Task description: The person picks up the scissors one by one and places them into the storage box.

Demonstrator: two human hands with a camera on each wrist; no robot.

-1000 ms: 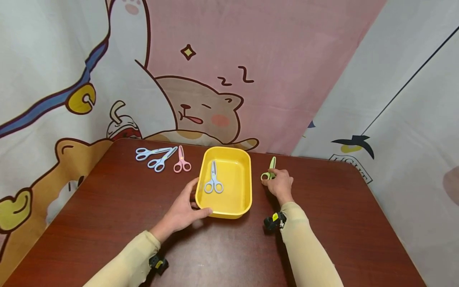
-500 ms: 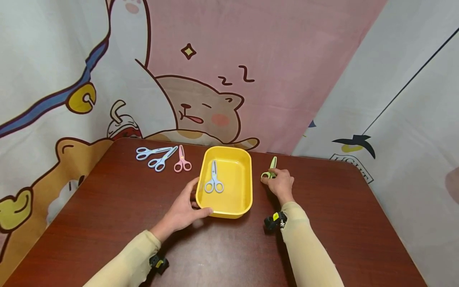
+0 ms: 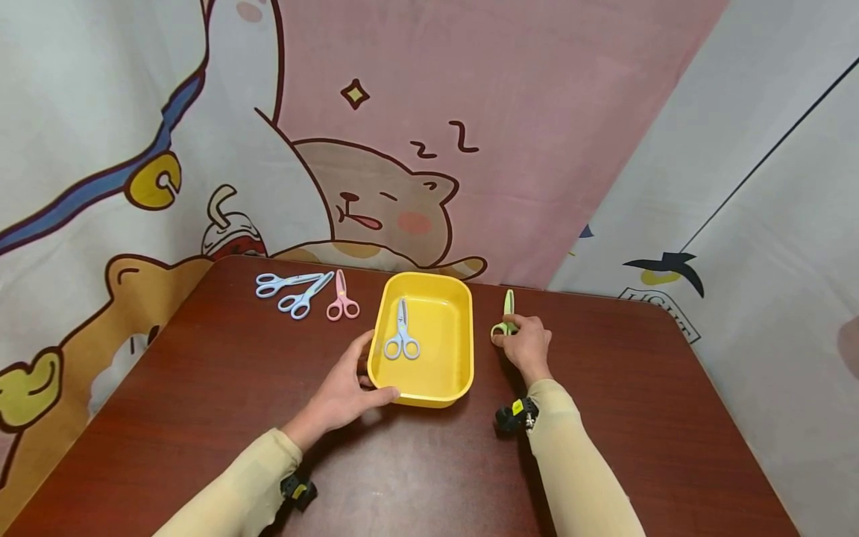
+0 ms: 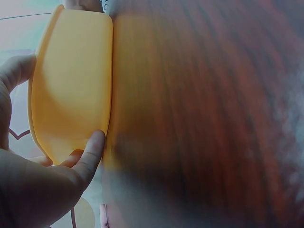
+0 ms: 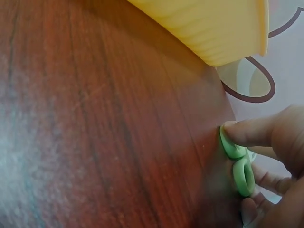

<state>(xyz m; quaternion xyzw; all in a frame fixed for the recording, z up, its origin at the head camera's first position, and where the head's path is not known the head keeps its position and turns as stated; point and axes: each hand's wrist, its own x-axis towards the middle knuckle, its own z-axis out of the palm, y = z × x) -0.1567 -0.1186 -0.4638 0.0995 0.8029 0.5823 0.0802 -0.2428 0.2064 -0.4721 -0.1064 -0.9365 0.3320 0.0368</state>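
Note:
My left hand grips the near left corner of a yellow plastic tray, its thumb at the rim and the fingers along the outer side. Inside the tray lies one pair of blue scissors, blades pointing away. To the tray's right, my right hand pinches the handle of green scissors, whose blades point to the back of the table. The right wrist view shows the green handle loops low over the tabletop, with the thumb on one of them; the blades are hidden there.
Left of the tray, two blue scissors lie close together with pink scissors beside them. A dark red-brown table carries everything. Behind its back edge hangs a cartoon-printed curtain.
The green scissors' blades have swung slightly to the left in my right hand. My left hand and the tray stay where they were; the head view has shifted a little.

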